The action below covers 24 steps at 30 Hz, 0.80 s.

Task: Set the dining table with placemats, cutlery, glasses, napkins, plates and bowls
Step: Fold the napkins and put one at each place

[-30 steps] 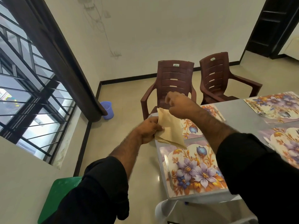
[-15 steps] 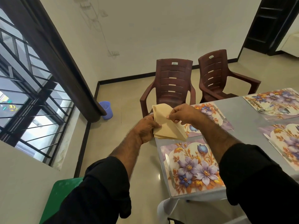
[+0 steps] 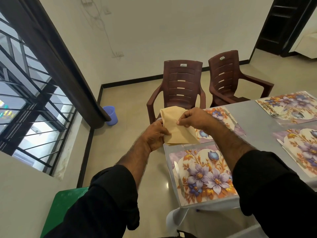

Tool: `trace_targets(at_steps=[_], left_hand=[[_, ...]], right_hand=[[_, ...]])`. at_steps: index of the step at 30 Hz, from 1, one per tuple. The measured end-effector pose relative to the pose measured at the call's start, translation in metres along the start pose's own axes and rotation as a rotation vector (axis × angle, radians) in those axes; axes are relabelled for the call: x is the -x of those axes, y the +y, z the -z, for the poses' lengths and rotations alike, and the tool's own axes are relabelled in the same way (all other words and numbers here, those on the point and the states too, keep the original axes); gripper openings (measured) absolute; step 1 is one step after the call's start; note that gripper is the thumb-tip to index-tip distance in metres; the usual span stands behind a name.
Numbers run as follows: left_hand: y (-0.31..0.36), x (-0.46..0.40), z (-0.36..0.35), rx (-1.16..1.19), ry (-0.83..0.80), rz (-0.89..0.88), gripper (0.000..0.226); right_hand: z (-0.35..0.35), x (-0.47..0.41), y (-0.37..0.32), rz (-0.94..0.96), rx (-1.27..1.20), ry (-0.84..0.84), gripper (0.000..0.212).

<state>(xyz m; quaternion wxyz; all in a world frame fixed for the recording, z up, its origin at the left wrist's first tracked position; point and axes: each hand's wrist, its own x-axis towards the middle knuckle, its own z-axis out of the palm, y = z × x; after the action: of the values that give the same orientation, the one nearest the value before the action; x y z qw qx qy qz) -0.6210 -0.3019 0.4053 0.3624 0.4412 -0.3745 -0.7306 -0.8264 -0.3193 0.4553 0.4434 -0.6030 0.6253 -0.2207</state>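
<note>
Placemats are down: the nearest floral placemat point(image 3: 204, 176) carries a knife point(image 3: 178, 177), and three more mats lie further along the bench point(image 3: 253, 121) with some cutlery. No napkins, glasses, plates or bowls are laid in view (so most of the setting looks left to do). Left hand point(image 3: 154, 136) grips a beige folded napkin point(image 3: 176, 129) above the bench corner; right hand point(image 3: 193, 118) pinches its upper layer. A chair point(image 3: 180, 86) label reads "DELUX".

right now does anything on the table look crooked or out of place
Nothing stands out. The floral placemats lie flat on the grey table, the nearest with a knife along its left edge. The beige napkin is off the table, pinched by the left hand and right hand.
</note>
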Motion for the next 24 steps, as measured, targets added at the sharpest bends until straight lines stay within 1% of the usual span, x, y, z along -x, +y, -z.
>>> trace_targets(at_steps=[3,5,7,10,12,16,20,22,24], left_hand=[[-0.004,-0.004,0.001,0.055,0.009,-0.024,0.061],[-0.004,-0.006,0.000,0.052,0.017,-0.026,0.066],[-0.005,-0.009,-0.003,0.018,0.048,-0.024,0.068],[-0.007,-0.014,-0.006,0.000,0.129,-0.018,0.049],[-0.009,-0.018,-0.007,0.013,0.173,-0.013,0.044],[-0.013,-0.026,-0.009,0.033,0.241,0.001,0.044],[-0.011,-0.033,-0.008,0.068,0.291,0.003,0.043],[-0.011,-0.037,-0.007,0.042,0.322,0.008,0.049],[-0.011,-0.040,-0.008,0.032,0.340,0.010,0.053]], right_hand=[[0.000,-0.001,0.000,0.043,0.016,0.006,0.003],[0.000,-0.001,0.001,0.060,0.035,-0.001,0.002],[0.000,-0.002,0.002,0.061,0.039,0.002,0.005],[-0.001,0.000,0.004,0.055,0.017,0.026,0.013],[-0.001,0.000,0.007,0.047,0.014,0.045,0.017],[0.002,0.007,0.019,0.035,-0.009,0.053,0.020],[0.012,0.023,0.037,0.020,-0.010,0.059,0.017],[0.021,0.028,0.047,-0.007,0.030,0.020,0.018],[0.029,0.031,0.051,-0.030,0.090,-0.060,0.020]])
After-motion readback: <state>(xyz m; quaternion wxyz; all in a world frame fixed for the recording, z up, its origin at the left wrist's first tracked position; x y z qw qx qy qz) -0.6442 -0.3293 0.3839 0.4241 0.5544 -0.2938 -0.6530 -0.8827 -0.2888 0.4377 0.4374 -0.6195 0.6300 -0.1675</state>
